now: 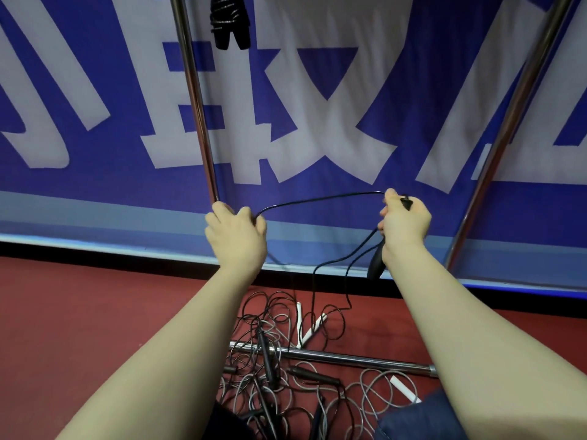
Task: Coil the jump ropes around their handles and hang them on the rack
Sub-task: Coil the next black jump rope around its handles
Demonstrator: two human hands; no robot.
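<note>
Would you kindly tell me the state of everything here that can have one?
left hand: grips the black cord.
right hand: holds a black handle.
black cord: uncoiled, spanning both hands, trailing to floor.
coiled jump rope: wound up, hanging.
rope pile: tangled on floor.

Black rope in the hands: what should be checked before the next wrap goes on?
1. Right hand grips the handle: ok.
2. Left hand grips the rope: ok.
3. Rope taut between the hands: not ok, it bows.
4. Both handles together in the right hand: cannot tell.
5. Trailing rope free of the floor pile: cannot tell, it drops into the tangle.
6. Room on the rack beside the coiled rope: cannot tell, the top bar is out of view.
</note>
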